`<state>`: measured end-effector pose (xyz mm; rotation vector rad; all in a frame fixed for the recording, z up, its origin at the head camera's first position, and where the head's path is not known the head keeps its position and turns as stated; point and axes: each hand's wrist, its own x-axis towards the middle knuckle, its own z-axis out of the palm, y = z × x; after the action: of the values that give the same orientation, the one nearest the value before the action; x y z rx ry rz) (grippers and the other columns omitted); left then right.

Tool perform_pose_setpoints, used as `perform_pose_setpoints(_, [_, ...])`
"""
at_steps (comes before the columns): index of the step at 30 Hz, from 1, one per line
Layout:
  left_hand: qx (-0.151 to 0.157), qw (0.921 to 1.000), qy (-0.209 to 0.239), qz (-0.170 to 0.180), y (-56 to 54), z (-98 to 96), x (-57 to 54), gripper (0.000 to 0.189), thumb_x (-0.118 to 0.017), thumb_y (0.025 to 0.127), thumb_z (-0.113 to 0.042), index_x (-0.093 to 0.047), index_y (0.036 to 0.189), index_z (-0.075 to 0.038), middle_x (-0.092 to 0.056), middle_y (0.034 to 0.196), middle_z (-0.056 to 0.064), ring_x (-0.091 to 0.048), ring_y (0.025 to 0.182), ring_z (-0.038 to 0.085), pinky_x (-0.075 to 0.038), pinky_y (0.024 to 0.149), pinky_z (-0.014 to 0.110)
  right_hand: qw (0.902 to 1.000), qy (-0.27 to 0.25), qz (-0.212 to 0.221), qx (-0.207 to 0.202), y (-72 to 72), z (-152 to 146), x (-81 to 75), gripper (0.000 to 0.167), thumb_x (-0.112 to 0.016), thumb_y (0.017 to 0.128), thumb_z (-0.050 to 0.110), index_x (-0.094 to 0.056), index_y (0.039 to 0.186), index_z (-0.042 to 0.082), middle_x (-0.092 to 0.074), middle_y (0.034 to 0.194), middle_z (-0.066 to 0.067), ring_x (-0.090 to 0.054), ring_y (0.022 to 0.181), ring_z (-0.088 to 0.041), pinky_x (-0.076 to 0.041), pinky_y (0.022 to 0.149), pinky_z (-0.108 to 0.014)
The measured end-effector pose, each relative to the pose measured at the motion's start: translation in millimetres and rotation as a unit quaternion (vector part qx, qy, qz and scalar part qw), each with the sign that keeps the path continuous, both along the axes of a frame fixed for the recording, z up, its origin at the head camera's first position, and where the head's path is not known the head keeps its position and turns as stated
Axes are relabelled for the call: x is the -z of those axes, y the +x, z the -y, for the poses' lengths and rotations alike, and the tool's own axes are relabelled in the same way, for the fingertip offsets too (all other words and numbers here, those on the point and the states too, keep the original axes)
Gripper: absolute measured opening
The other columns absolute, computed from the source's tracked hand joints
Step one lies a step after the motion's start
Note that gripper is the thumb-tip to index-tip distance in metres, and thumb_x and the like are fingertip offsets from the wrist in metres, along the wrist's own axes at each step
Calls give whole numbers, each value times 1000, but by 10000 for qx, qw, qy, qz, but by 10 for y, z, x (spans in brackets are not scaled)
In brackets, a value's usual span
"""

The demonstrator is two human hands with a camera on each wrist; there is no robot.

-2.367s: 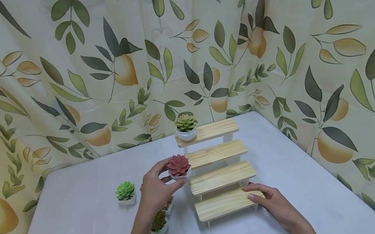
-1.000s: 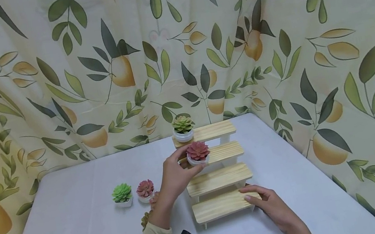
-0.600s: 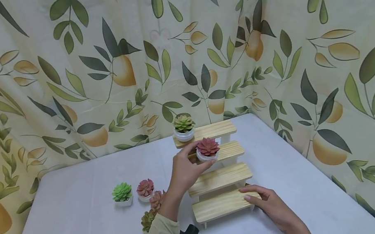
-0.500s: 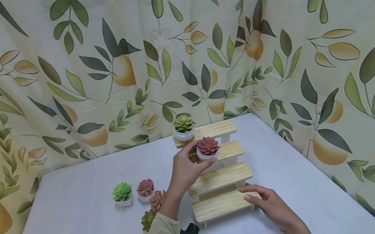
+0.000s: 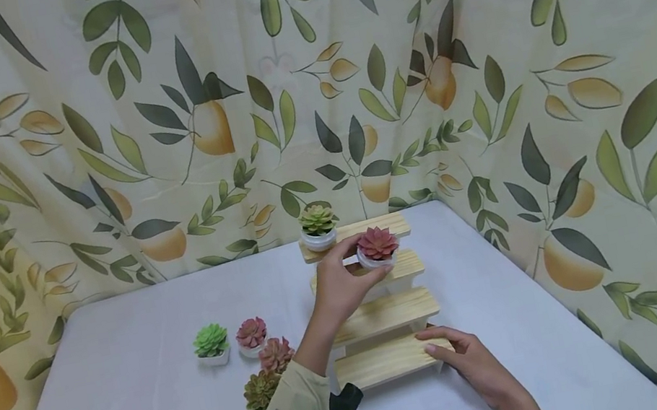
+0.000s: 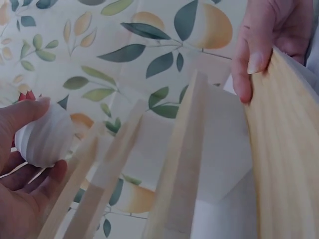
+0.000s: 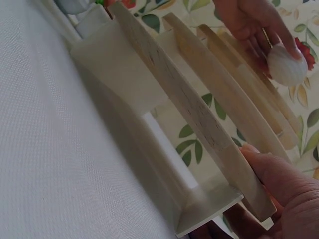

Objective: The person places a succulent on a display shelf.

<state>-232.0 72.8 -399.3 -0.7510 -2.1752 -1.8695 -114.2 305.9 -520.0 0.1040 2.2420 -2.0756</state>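
Note:
My left hand [image 5: 338, 291] holds a red succulent in a round white pot [image 5: 377, 246], thumb on one side and fingers on the other. The pot hangs in front of the top shelves of a stepped wooden stand [image 5: 389, 361]; in the left wrist view the white pot [image 6: 45, 135] looks clear of the boards. At the right end of the lowest shelf, my right hand [image 5: 471, 363] grips the board's edge. The right wrist view shows its thumb [image 7: 279, 174] against the board and fingers underneath. A green succulent in a white pot [image 5: 318, 226] stands on the top shelf's left end.
Left of the stand on the white table [image 5: 123, 388] are a bright green succulent [image 5: 211, 343], two pinkish ones [image 5: 251, 333] and a brownish-green one [image 5: 261, 390]. A black object [image 5: 345, 400] shows by the left sleeve. A leaf-patterned curtain [image 5: 222, 202] closes the back and right.
My left hand has carried the red succulent to the right and slightly up, from the stand's left side to before its upper shelves. My right hand keeps its grip on the lowest shelf.

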Motion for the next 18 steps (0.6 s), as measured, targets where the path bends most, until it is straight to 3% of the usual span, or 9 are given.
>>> perform_pose_setpoints(9, [166,9997,114,-120,-89,-150,-183,62,-91,82,-14,-64,137,-5,-68,127,9,-66,113,20,-58,90,28,9999,51,-55,66,17,-5,-8,36,-74,97,21,-70,129,4,-50,152,-17,-15,154,-36,-8,123,-60])
perform_pose_setpoints(18, [-107,9998,-25,-184,-277,-259,-314,61,-90,82,-12,-64,136,-1,-67,128,13,-64,118,21,-56,90,21,9999,43,-49,84,0,6,11,36,-75,97,20,-71,128,3,-50,151,-17,-15,154,-36,-9,123,-58])
